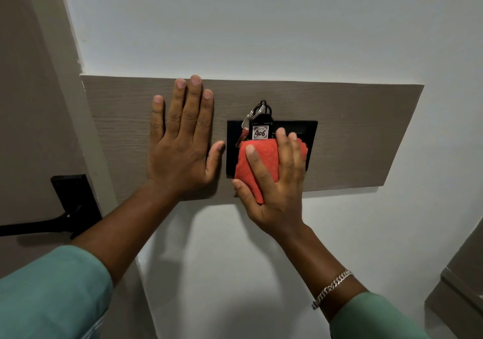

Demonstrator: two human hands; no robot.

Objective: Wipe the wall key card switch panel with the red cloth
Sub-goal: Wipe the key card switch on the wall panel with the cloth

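A black key card switch panel (305,132) is set into a grey wood-grain board (366,140) on the white wall. A key tag marked 406 (261,132) with a key ring stands in its slot. My right hand (277,187) presses a folded red cloth (257,166) flat against the lower part of the panel, covering most of it. My left hand (180,142) lies flat on the board just left of the panel, fingers spread, holding nothing; its thumb reaches the panel's left edge.
A black door handle (65,208) on its plate is mounted on the brown door at the left. A grey cabinet corner (460,278) shows at the lower right. White wall surrounds the board.
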